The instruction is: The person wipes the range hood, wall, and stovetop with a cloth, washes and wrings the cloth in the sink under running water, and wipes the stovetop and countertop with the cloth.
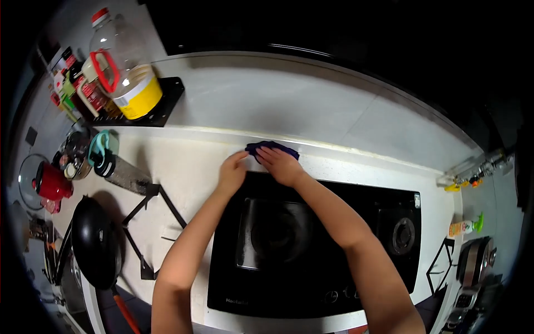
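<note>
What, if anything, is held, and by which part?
Cannot tell if anything is gripped: the right hand lies on the cloth, the left hand is at its left end.

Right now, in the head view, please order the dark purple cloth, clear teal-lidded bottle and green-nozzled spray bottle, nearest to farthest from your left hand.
From the left hand:
1. Dark purple cloth, under the right hand.
2. Clear teal-lidded bottle, to its left.
3. Green-nozzled spray bottle, far right.
</note>
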{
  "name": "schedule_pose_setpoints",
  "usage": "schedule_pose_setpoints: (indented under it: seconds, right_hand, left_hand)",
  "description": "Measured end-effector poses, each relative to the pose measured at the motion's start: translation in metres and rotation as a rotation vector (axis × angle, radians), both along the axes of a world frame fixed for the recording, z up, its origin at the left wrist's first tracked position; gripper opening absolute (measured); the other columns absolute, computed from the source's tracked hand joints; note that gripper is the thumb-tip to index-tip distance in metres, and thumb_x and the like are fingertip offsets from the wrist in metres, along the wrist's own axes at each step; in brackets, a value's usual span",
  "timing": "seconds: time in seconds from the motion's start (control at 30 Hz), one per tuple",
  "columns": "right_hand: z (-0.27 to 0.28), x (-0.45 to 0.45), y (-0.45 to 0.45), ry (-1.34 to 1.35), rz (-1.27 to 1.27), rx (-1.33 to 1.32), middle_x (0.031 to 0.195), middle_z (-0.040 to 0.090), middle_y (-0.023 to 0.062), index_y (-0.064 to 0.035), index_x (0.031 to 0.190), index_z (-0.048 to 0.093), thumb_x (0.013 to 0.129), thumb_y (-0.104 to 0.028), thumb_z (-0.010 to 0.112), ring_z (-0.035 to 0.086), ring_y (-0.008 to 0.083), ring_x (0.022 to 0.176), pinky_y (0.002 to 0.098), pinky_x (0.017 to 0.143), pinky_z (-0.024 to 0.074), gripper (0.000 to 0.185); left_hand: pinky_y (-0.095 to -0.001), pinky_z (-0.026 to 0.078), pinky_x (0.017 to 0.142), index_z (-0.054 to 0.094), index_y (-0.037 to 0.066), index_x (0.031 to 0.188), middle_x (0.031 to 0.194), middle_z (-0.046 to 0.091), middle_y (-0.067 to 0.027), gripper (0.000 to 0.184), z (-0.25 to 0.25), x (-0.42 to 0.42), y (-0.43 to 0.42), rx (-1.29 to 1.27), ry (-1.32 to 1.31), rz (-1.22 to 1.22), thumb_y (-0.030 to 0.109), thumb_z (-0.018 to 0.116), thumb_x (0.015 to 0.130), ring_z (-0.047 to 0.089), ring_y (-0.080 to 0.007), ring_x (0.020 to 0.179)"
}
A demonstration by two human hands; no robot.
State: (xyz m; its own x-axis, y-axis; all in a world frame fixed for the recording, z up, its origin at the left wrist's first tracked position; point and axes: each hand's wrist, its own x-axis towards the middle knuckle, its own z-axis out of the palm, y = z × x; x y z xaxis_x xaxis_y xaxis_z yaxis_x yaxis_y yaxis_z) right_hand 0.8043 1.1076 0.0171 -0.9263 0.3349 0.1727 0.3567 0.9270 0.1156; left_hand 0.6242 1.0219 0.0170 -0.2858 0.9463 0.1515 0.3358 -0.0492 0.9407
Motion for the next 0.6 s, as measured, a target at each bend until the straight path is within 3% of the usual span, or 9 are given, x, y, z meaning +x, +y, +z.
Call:
schedule_pose_setpoints:
  seconds: [0.07, 0.1, 0.2, 0.23, 0.4, 0.5, 0.53, 0.6]
  right_hand:
    - [-0.001, -0.007, 0.02, -0.166, 0.05, 0.067, 0.143, 0.027, 0.003, -0.0104, 0.133, 0.037, 0.085, -0.018, 0.04, 0.025, 0.0163, 0.132, 0.0301, 0.106, 0.0219, 0.049]
    - [-0.008, -0.001, 0.028, -0.053, 0.129, 0.15, 0.139, 0.035, 0.0015, -0.0115, 0.128, 0.044, 0.084, -0.018, 0.043, 0.032, 0.0163, 0.127, 0.0297, 0.103, 0.026, 0.045]
    - [0.01, 0.022, 0.04, -0.16, 0.271, 0.357, 0.131, 0.044, -0.001, -0.0117, 0.119, 0.053, 0.083, -0.021, 0.046, 0.039, 0.0156, 0.12, 0.0304, 0.099, 0.03, 0.039]
    - [0.015, 0.034, 0.041, -0.032, 0.284, 0.369, 0.121, 0.051, -0.0005, -0.0102, 0.108, 0.06, 0.08, -0.02, 0.05, 0.045, 0.0173, 0.111, 0.0315, 0.093, 0.0349, 0.031]
    - [0.035, 0.1, 0.033, 0.412, 0.129, 0.167, 0.109, 0.058, 0.0063, -0.0049, 0.09, 0.064, 0.07, -0.01, 0.061, 0.053, 0.0237, 0.099, 0.0347, 0.083, 0.0442, 0.021]
    - [0.019, 0.051, 0.043, 0.626, 0.329, 0.243, 0.109, 0.058, 0.0062, -0.003, 0.088, 0.063, 0.069, -0.012, 0.061, 0.053, 0.0234, 0.099, 0.0344, 0.085, 0.0438, 0.021]
    - [0.038, 0.025, 0.031, 0.54, 0.346, 0.177, 0.108, 0.057, 0.0061, -0.0014, 0.09, 0.062, 0.072, -0.011, 0.057, 0.052, 0.0231, 0.1, 0.0337, 0.087, 0.0429, 0.021]
    - [0.05, -0.025, 0.026, 0.63, 0.32, 0.174, 0.106, 0.057, 0.0069, -0.0022, 0.09, 0.062, 0.075, -0.011, 0.052, 0.05, 0.0226, 0.106, 0.0331, 0.091, 0.0402, 0.02]
  left_hand:
    - [-0.024, 0.043, 0.083, 0.058, -0.001, 0.107, 0.108, 0.059, -0.0106, 0.031, 0.004, -0.002, -0.027, 0.016, 0.083, 0.046, -0.005, 0.041, 0.082, 0.056, -0.0153, 0.094]
    - [-0.0249, 0.044, 0.083, 0.059, 0.0, 0.106, 0.11, 0.058, -0.0112, 0.032, 0.011, 0.003, -0.038, -0.005, 0.033, 0.049, -0.007, 0.041, 0.08, 0.057, -0.0163, 0.094]
    - [-0.0262, 0.044, 0.082, 0.061, 0.003, 0.104, 0.115, 0.055, -0.0123, 0.036, 0.032, 0.022, -0.048, -0.036, -0.094, 0.054, -0.01, 0.042, 0.076, 0.057, -0.0177, 0.092]
    - [-0.0259, 0.044, 0.081, 0.061, 0.003, 0.103, 0.116, 0.054, -0.0119, 0.036, 0.034, 0.031, -0.047, -0.035, -0.13, 0.047, -0.01, 0.042, 0.076, 0.057, -0.0171, 0.091]
    - [-0.0253, 0.045, 0.08, 0.061, 0.003, 0.102, 0.118, 0.053, -0.0106, 0.035, 0.061, 0.076, -0.05, -0.005, -0.185, -0.048, -0.01, 0.041, 0.077, 0.056, -0.0158, 0.091]
    - [-0.0244, 0.046, 0.078, 0.061, 0.003, 0.103, 0.121, 0.05, -0.0089, 0.033, 0.069, 0.088, -0.06, 0.007, -0.197, -0.035, -0.009, 0.04, 0.08, 0.055, -0.0138, 0.094]
    - [-0.0244, 0.046, 0.077, 0.06, 0.004, 0.104, 0.123, 0.049, -0.0075, 0.032, 0.071, 0.088, -0.063, -0.005, -0.178, -0.033, -0.007, 0.039, 0.083, 0.054, -0.013, 0.096]
    - [-0.024, 0.046, 0.077, 0.059, 0.003, 0.105, 0.124, 0.047, -0.0055, 0.03, 0.069, 0.088, -0.065, -0.017, -0.17, -0.024, -0.006, 0.039, 0.085, 0.053, -0.0113, 0.098]
